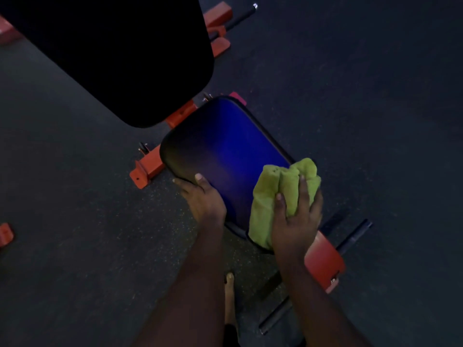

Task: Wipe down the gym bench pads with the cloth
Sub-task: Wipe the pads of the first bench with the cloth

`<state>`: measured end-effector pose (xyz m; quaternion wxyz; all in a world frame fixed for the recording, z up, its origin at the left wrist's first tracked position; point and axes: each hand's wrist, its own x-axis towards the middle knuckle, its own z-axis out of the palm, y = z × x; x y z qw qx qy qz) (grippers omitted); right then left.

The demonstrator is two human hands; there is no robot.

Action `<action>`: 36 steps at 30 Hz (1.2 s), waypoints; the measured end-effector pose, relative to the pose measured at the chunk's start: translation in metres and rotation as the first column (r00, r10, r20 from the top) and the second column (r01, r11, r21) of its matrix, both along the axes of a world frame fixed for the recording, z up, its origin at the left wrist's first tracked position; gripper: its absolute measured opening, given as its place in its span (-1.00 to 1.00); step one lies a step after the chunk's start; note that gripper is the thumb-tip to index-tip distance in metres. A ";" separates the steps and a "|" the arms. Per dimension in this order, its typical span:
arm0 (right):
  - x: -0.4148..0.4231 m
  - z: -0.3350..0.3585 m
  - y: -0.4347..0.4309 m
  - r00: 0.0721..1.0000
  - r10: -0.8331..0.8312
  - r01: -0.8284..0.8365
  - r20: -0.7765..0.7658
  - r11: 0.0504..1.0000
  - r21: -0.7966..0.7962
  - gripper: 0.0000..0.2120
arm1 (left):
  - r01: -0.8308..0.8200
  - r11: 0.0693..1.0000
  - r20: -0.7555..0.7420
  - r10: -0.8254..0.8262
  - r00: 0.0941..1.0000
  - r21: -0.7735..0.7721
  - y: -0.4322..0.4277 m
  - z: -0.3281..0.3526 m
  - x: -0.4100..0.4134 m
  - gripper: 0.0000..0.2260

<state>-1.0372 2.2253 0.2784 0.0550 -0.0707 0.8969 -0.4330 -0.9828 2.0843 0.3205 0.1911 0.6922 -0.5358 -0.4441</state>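
Note:
The bench's seat pad is dark with a blue sheen and lies in the middle of the view. The larger black back pad fills the upper left. My left hand grips the seat pad's near left edge, thumb on top. My right hand holds a bunched lime-green cloth against the pad's near right corner, fingers curled over the cloth.
The orange-red bench frame shows under and around the pads, with black handle bars at lower right and another bar at the top. Dark speckled rubber floor surrounds the bench. An orange piece lies at the left edge.

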 end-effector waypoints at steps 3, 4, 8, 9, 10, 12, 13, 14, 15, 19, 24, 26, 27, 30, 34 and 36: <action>-0.036 0.003 -0.009 0.998 0.057 -0.057 0.010 0.994 0.092 -0.46 | -0.054 0.998 0.059 0.054 0.997 -0.013 0.002 -0.005 -0.012 -0.39; -0.059 0.004 -0.020 0.996 0.080 -0.083 0.025 0.979 0.187 -0.48 | -0.066 0.997 0.080 0.069 0.994 -0.040 0.002 -0.008 -0.015 -0.40; -0.148 0.014 -0.081 0.890 0.308 -0.416 0.335 0.850 0.324 -0.33 | -0.094 0.984 0.089 0.108 0.990 -0.149 0.008 -0.020 -0.013 -0.44; -0.157 0.017 -0.095 0.857 0.371 -0.481 0.357 0.825 0.297 -0.32 | -0.099 0.982 0.080 0.113 0.990 -0.164 0.008 -0.022 -0.012 -0.44; -0.159 0.019 -0.103 0.837 0.429 -0.527 0.339 0.798 0.292 -0.32 | -0.103 0.979 0.073 0.118 0.990 -0.178 0.008 -0.022 -0.012 -0.45; -0.144 0.026 -0.094 0.813 0.509 -0.580 0.281 0.744 0.331 -0.36 | -0.108 0.975 0.060 0.122 0.991 -0.195 0.009 -0.021 -0.011 -0.46; -0.134 0.031 -0.085 0.811 0.528 -0.585 0.252 0.730 0.353 -0.35 | -0.115 0.975 0.055 0.128 0.990 -0.192 0.006 -0.022 -0.011 -0.46; -0.123 0.035 -0.070 0.819 0.526 -0.574 0.230 0.734 0.363 -0.34 | -0.114 0.975 0.053 0.126 0.991 -0.190 0.006 -0.021 -0.010 -0.46; -0.116 0.039 -0.057 0.832 0.508 -0.554 0.221 0.747 0.369 -0.33 | -0.107 0.975 0.057 0.120 0.991 -0.194 0.008 -0.021 -0.011 -0.46; -0.131 0.034 -0.094 0.871 0.411 -0.491 0.269 0.704 0.514 -0.30 | -0.112 0.980 0.058 0.123 0.991 -0.165 0.007 -0.021 -0.012 -0.46; -0.163 0.025 -0.226 0.821 0.526 -0.568 0.222 0.717 0.404 -0.30 | -0.105 0.974 0.025 0.112 0.993 -0.200 0.009 -0.023 -0.010 -0.46; -0.164 0.023 -0.231 0.762 0.622 -0.639 0.183 0.676 0.367 -0.32 | -0.123 0.972 0.018 0.129 0.991 -0.198 0.008 -0.023 -0.011 -0.46; -0.164 0.023 -0.219 0.711 0.690 -0.684 0.136 0.634 0.360 -0.34 | -0.127 0.972 0.013 0.132 0.991 -0.196 0.009 -0.022 -0.011 -0.46; -0.165 0.019 -0.187 0.604 0.795 -0.751 0.058 0.544 0.374 -0.40 | -0.126 0.973 -0.019 0.124 0.992 -0.193 0.006 -0.020 -0.007 -0.45; -0.147 0.026 -0.241 0.729 0.683 -0.627 0.049 0.637 0.449 -0.43 | -0.134 0.981 -0.111 0.118 0.987 -0.143 0.006 -0.022 0.000 -0.44; -0.124 0.030 -0.266 0.713 0.701 -0.588 -0.007 0.604 0.538 -0.46 | -0.150 0.985 -0.244 0.125 0.962 -0.085 -0.001 -0.023 0.014 -0.48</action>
